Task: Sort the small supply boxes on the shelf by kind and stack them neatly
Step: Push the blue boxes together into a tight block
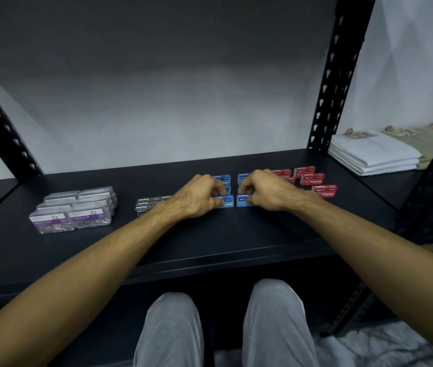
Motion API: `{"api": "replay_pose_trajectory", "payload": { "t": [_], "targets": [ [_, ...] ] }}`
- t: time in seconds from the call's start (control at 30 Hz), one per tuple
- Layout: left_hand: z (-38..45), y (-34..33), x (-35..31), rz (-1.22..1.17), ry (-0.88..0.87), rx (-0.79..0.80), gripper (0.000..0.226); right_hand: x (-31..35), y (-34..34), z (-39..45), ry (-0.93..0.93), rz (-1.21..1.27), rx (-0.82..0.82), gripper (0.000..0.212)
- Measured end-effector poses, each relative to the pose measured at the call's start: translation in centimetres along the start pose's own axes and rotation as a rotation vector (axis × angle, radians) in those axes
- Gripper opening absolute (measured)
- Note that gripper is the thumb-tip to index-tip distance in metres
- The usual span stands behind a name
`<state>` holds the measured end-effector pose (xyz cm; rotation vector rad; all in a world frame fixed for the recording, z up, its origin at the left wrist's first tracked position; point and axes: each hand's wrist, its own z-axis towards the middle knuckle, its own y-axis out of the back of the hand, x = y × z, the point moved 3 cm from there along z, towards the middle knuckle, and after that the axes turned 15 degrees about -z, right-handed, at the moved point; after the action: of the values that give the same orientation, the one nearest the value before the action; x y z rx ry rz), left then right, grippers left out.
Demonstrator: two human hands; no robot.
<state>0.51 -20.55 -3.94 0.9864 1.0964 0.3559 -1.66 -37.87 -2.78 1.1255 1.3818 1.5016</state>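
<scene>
Head view shows the blue staple boxes (242, 178) gathered at the middle of the black shelf (210, 239), laid out in two short columns with a narrow gap between them, which reads as a group being squared up by kind. The left hand (201, 198) has its fingers curled down onto the near box of the left column (226, 204), and the right hand (268, 193) pinches the near box of the right column (242, 201) in the same way; both hold at the inner ends, probably so the two columns can be nudged into line together. How many layers each blue column has is hard to tell, since the hands hide much of them. Just left, partly behind the left wrist, lie the dark grey staple boxes (148, 201), packed side by side and seemingly done. Just right, the red staple boxes (312, 179) sit at mixed angles, some apart, so they likely still need tidying. Farther left stand the clear paper clip boxes (73, 209), stacked in a neat block well apart from the staples. Beyond the right upright (338, 75), folded white cloths (374, 154) rest on a neighbouring surface, and the person's grey trouser knees (170, 329) show below the shelf.
</scene>
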Motion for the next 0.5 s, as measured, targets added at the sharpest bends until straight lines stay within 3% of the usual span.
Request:
{"api": "replay_pose_trajectory", "payload": {
  "t": [0.5],
  "targets": [
    [0.02,-0.18,-0.20,-0.029,0.005,0.002,0.009,0.34,-0.07,0.16,0.008,-0.011,-0.004,0.027]
  ]
}}
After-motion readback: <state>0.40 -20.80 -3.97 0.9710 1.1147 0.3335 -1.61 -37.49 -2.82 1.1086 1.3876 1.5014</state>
